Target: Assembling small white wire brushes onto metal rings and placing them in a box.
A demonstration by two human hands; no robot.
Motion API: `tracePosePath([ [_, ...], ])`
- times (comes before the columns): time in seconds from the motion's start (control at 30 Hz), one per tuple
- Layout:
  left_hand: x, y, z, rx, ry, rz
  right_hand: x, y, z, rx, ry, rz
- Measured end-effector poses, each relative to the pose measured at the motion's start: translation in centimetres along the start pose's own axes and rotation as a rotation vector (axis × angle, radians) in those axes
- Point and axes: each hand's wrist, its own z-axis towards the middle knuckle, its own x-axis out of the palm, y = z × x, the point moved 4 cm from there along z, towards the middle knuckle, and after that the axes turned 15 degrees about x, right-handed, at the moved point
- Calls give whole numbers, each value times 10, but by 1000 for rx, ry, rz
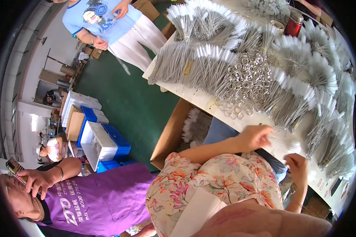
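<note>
My left hand (256,138) is over the near edge of the table, its fingers curled together and smeared by motion. Whatever it pinches, if anything, is too blurred to make out. Closer to the right, my right hand (297,166) is raised with fingers bent inward, and its grip is likewise unclear. Between and just beyond the hands is a blurred pale bristle brush (284,142). A heap of shiny metal rings (247,79) lies past my left hand. Bundles of wire-stemmed brushes (213,65) with white bristle tips surround the rings, and more bundles (292,96) lie on the right.
The white table (209,103) carries a red flask (294,23) at the back. Below its left edge stands a cardboard box (168,136) of brushes. A person in purple (103,197) holds a phone at left; another in light blue (106,19) stands beyond. Blue crates (116,140) stand on the green floor.
</note>
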Motion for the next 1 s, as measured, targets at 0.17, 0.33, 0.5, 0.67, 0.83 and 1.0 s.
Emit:
tracePosePath([
  [0.17, -23, 33, -26, -223, 1, 496, -50, -92, -5, 74, -710, -1146],
  [0.33, -8, 38, -16, -123, 51, 559, -30, -46, -3, -18, -454, -306],
  [0.5, -9, 36, -14, -108, 15, 570, 33, 26, 20, -326, -214, -132],
  [0.67, -18, 29, -5, -252, -173, -126, 69, 66, 34, -601, -314, -371],
  [0.83, -35, 13, 17, -143, -97, -324, 64, 79, 31, -476, -206, -218],
  [1.0, -59, -2, 40, 12, 85, -243, 63, 82, 36, -302, -55, 67],
])
